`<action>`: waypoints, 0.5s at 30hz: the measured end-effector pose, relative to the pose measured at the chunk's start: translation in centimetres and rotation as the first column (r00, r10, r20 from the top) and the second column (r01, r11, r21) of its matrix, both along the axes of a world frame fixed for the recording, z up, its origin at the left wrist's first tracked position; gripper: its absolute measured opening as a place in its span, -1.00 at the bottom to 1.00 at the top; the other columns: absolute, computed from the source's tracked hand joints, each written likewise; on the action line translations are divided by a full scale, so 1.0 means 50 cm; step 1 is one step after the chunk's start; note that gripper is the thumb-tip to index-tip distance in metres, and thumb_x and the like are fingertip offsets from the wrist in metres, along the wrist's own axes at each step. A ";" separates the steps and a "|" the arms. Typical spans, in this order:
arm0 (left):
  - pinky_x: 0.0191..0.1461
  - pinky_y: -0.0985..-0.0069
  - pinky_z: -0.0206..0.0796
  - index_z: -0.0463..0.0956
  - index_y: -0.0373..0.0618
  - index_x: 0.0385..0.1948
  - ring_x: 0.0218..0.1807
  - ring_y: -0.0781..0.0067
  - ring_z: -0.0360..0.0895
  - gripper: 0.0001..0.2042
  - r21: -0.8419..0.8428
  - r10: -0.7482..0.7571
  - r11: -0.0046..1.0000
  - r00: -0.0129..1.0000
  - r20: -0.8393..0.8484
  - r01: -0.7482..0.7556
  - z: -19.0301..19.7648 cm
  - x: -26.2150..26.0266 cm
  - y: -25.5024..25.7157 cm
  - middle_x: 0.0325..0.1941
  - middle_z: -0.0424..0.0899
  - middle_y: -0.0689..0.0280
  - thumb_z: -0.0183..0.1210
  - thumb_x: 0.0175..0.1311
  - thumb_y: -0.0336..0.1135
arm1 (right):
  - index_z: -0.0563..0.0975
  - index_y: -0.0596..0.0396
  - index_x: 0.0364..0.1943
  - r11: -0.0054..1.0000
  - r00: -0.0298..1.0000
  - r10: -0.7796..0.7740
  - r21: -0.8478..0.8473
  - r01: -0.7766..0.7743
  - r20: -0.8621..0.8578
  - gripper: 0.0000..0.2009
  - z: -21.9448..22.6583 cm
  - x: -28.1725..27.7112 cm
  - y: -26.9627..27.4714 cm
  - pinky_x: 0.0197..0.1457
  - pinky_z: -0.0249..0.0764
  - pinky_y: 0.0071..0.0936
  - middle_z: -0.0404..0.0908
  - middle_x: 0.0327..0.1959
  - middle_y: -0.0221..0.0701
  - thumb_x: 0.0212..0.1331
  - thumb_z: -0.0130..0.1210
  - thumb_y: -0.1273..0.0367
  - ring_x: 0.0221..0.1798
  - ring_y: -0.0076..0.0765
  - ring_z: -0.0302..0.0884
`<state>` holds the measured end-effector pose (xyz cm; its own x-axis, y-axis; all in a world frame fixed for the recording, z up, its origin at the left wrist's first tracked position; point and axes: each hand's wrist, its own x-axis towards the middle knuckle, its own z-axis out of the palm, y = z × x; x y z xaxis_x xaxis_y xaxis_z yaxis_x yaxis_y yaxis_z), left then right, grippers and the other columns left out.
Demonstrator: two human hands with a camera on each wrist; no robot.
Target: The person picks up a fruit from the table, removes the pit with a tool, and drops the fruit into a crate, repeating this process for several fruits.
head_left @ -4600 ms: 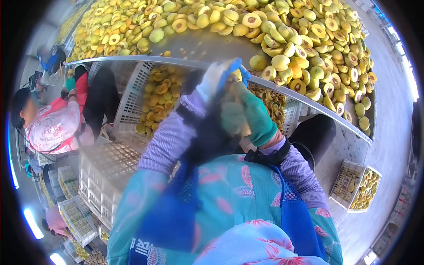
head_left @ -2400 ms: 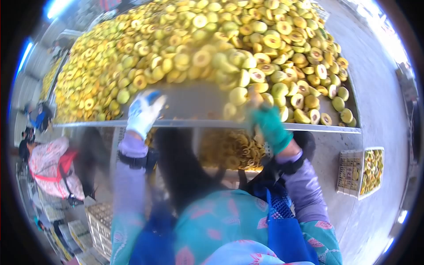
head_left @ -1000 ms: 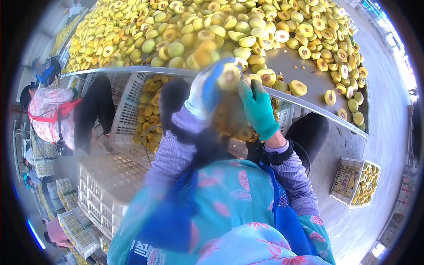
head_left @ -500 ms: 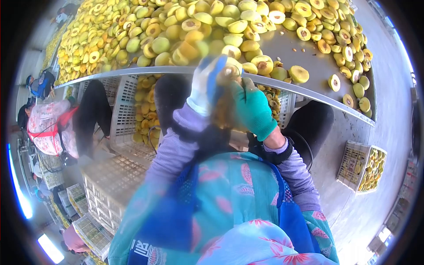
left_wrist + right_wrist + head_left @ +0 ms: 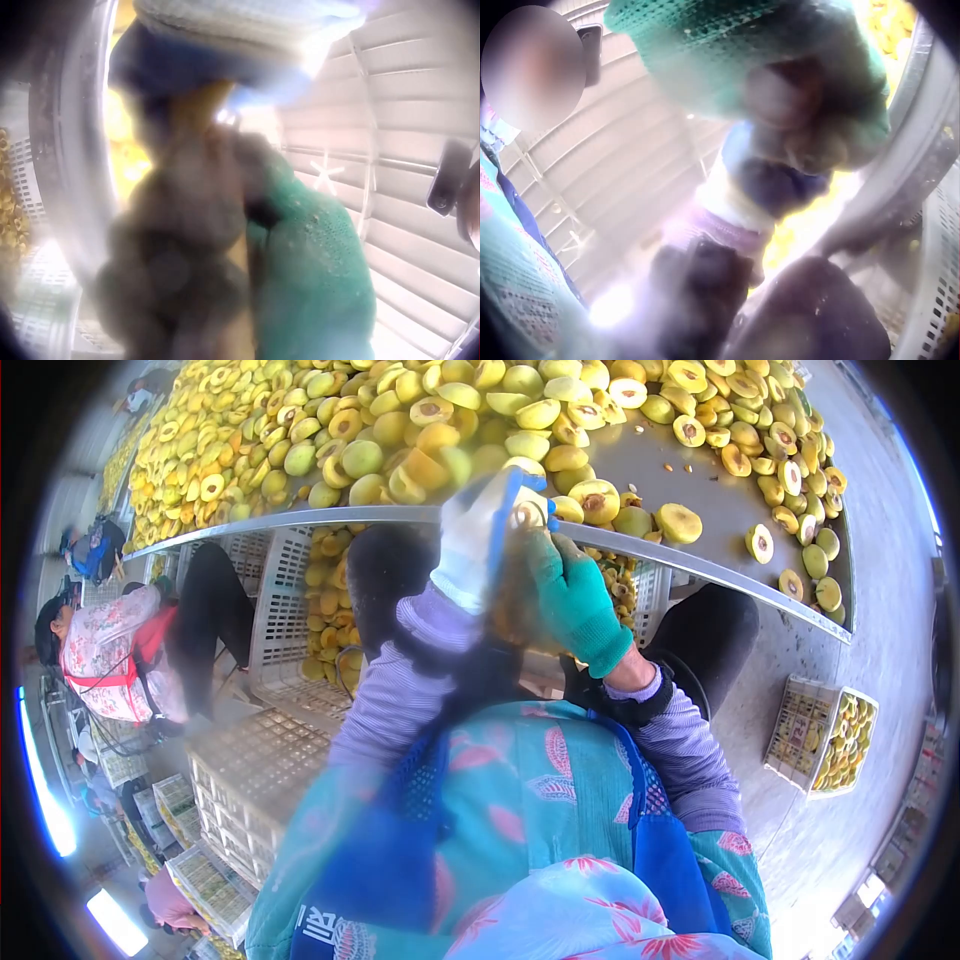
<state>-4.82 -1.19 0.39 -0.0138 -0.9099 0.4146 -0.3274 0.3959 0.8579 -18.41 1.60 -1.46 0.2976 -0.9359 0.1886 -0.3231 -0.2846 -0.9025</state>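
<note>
In the head view, my left hand point(image 5: 470, 550), in a white and blue glove, holds a halved yellow fruit point(image 5: 528, 512) above the table's front edge. My right hand point(image 5: 582, 605), in a green glove, is right beside it, fingers curled and thumb close to the fruit. In the left wrist view, a tan handle-like strip point(image 5: 240, 300) runs along the green-gloved hand point(image 5: 315, 277), and a small metal glint shows near the blue-gloved fingers point(image 5: 217, 60). Blur hides most of this tool. The right wrist view shows both gloves close together, blurred.
A metal-rimmed table point(image 5: 690, 475) bears a heap of halved fruits point(image 5: 300, 430). Below its edge stand a white crate of fruit point(image 5: 280, 600) and a container of pieces between the knees. An upturned crate point(image 5: 240, 780) is at left, a filled crate point(image 5: 800, 735) at right; a person sits at left.
Both hands stay together at the fruit. The left hand has tilted and risen slightly over the last half second. Since one second ago, the head view has shifted a little.
</note>
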 end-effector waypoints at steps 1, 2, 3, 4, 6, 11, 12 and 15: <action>-0.08 0.37 0.46 0.53 -0.16 -0.24 -0.19 0.21 0.60 -0.77 0.019 0.015 1.000 0.999 -0.031 -0.014 0.001 -0.003 -0.001 -0.20 0.64 0.28 0.19 0.11 -0.27 | 0.45 0.16 -0.07 0.974 0.996 -0.036 0.228 0.017 0.078 -0.78 0.017 0.004 0.002 -0.38 0.44 -0.26 0.54 -0.34 -0.19 0.29 -0.06 0.37 -0.34 -0.09 0.54; -0.08 0.38 0.46 0.53 -0.16 -0.24 -0.19 0.23 0.60 -0.78 0.074 0.014 0.997 0.998 -0.068 -0.009 -0.005 -0.001 -0.003 -0.20 0.64 0.29 0.18 0.13 -0.26 | 0.45 0.17 -0.10 0.992 0.996 -0.018 0.126 0.007 0.091 -0.79 0.007 0.005 0.005 -0.38 0.44 -0.25 0.55 -0.37 -0.18 0.30 -0.07 0.35 -0.36 -0.08 0.54; -0.08 0.38 0.46 0.53 -0.16 -0.25 -0.19 0.24 0.61 -0.78 0.128 0.013 0.992 0.994 -0.104 0.000 -0.015 0.001 -0.006 -0.21 0.65 0.29 0.17 0.15 -0.25 | 0.45 0.17 -0.14 1.000 0.995 -0.001 0.023 -0.001 0.102 -0.80 -0.006 0.009 0.008 -0.39 0.43 -0.25 0.56 -0.40 -0.18 0.31 -0.08 0.33 -0.37 -0.07 0.55; -0.08 0.39 0.46 0.54 -0.16 -0.25 -0.19 0.25 0.61 -0.78 0.137 0.013 0.991 0.993 -0.117 0.004 -0.020 0.000 -0.008 -0.22 0.65 0.30 0.16 0.17 -0.24 | 0.46 0.18 -0.17 0.997 0.994 0.016 -0.081 -0.007 0.111 -0.79 -0.013 0.011 0.010 -0.39 0.43 -0.25 0.57 -0.44 -0.17 0.33 -0.09 0.31 -0.39 -0.06 0.55; -0.08 0.41 0.46 0.54 -0.15 -0.25 -0.19 0.25 0.61 -0.79 0.114 0.013 0.993 0.992 -0.122 0.001 -0.025 -0.002 -0.009 -0.24 0.66 0.31 0.15 0.21 -0.22 | 0.46 0.18 -0.19 0.994 0.975 -0.024 0.109 0.000 0.219 -0.78 -0.009 0.015 0.013 -0.40 0.42 -0.26 0.57 -0.48 -0.17 0.34 -0.10 0.30 -0.42 -0.06 0.55; -0.08 0.43 0.45 0.55 -0.15 -0.22 -0.22 0.24 0.61 -0.79 -0.069 0.094 0.994 0.990 0.101 -0.088 -0.005 0.000 -0.005 -0.26 0.66 0.29 0.11 0.23 -0.25 | 0.46 0.19 -0.18 0.979 0.943 -0.071 0.206 0.003 0.324 -0.78 -0.028 0.030 0.006 -0.40 0.41 -0.30 0.55 -0.49 -0.18 0.35 -0.12 0.31 -0.46 -0.09 0.52; -0.09 0.44 0.45 0.55 -0.17 -0.20 -0.23 0.25 0.61 -0.79 -0.077 0.099 0.993 0.990 0.097 -0.092 -0.008 0.000 -0.004 -0.26 0.66 0.27 0.09 0.24 -0.27 | 0.46 0.19 -0.17 0.987 0.946 -0.053 0.159 0.002 0.319 -0.78 -0.032 0.030 0.005 -0.40 0.41 -0.31 0.54 -0.50 -0.19 0.35 -0.12 0.32 -0.48 -0.10 0.51; -0.12 0.50 0.44 0.54 -0.21 -0.14 -0.27 0.31 0.60 -0.77 0.168 0.035 0.986 0.956 -0.291 0.015 -0.010 0.000 -0.003 -0.27 0.65 0.22 0.06 0.23 -0.33 | 0.46 0.20 -0.18 0.996 0.945 0.044 0.056 -0.065 0.323 -0.78 -0.027 0.027 0.002 -0.42 0.40 -0.34 0.52 -0.52 -0.24 0.36 -0.14 0.32 -0.52 -0.19 0.48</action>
<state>-4.80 -1.34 -0.09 0.0949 -0.9657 0.2415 -0.0562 0.2371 0.9699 -17.08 1.69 -2.83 0.2822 -0.9334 0.2217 0.0017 -0.2306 -0.9731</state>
